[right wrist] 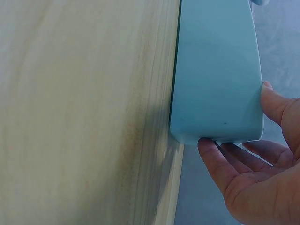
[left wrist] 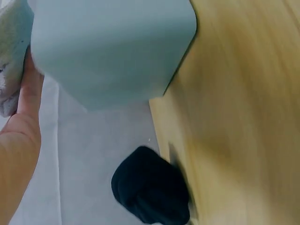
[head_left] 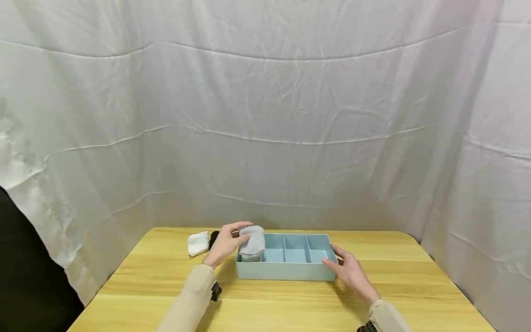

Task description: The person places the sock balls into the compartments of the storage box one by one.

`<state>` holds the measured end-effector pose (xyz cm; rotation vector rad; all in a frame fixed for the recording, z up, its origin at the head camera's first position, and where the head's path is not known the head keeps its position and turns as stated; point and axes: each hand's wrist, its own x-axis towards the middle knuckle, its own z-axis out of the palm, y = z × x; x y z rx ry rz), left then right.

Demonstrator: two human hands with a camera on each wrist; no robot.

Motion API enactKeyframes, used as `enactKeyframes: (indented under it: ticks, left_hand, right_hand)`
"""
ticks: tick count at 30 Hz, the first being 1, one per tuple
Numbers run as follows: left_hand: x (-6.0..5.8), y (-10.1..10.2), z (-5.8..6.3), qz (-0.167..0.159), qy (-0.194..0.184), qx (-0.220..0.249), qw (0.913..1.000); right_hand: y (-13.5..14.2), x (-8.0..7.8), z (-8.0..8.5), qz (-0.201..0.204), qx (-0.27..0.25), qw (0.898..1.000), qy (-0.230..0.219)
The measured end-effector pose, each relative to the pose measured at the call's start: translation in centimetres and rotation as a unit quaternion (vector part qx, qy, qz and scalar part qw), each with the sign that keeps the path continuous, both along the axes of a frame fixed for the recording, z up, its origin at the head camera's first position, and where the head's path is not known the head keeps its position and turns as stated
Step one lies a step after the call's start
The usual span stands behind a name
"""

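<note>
A pale blue divided storage box [head_left: 286, 271] stands on the table, its long side facing me. Over its leftmost compartment my left hand [head_left: 226, 242] pinches a folded light grey cloth [head_left: 252, 240] between thumb and fingers. The same grey cloth [left wrist: 11, 56] shows at the left edge of the left wrist view, beside the box's end wall [left wrist: 117, 61]. At the other end, my right hand [head_left: 350, 272] holds the box's right corner. In the right wrist view, the thumb [right wrist: 276, 103] lies at the rim and the fingers [right wrist: 218, 164] bend against the end wall.
Left of the box lie a folded white cloth [head_left: 198, 243] and a black bundle [head_left: 213, 238], the latter partly behind the left hand. The wooden table [head_left: 269, 304] ends at the back against a grey curtain [head_left: 290, 138]. Thin dividers [head_left: 285, 249] part the box.
</note>
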<state>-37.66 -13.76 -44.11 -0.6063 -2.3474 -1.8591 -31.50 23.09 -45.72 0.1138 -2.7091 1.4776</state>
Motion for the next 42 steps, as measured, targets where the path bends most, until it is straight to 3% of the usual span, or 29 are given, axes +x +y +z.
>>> enactKeyframes:
  ticks: [4, 10, 18, 24, 28, 34, 42]
  left_hand:
    - [0.0, 0.9, -0.4, 0.002, 0.013, 0.014, 0.9998]
    - [0.2, 2.5, -1.0, 0.034, 0.037, 0.020, 0.9985]
    - [1.8, 4.7, 0.6, 0.055, 0.064, 0.007, 0.9965]
    - [-0.1, 5.5, -0.5, 0.070, 0.063, 0.012, 0.9954]
    - [-0.9, 5.6, -1.3, 0.056, 0.060, -0.008, 0.9966]
    - [-0.7, 5.5, -2.0, 0.045, 0.044, -0.057, 0.9964]
    - [-0.7, 5.9, -1.9, 0.020, 0.070, -0.085, 0.9937]
  right_hand:
    - [0.0, 0.0, 0.0, -0.004, 0.001, 1.000, -0.006]
    - [-0.2, -0.1, 0.0, -0.003, -0.001, 1.000, -0.008]
    - [-0.1, -0.1, 0.0, 0.001, -0.006, 1.000, -0.007]
    - [0.1, -0.1, 0.2, 0.001, -0.002, 1.000, -0.005]
    - [0.1, -0.1, 0.1, 0.003, -0.002, 1.000, 0.003]
    - [-0.2, -0.2, -0.2, 0.003, -0.005, 1.000, 0.005]
    - [-0.1, 0.0, 0.0, -0.001, 0.002, 1.000, 0.006]
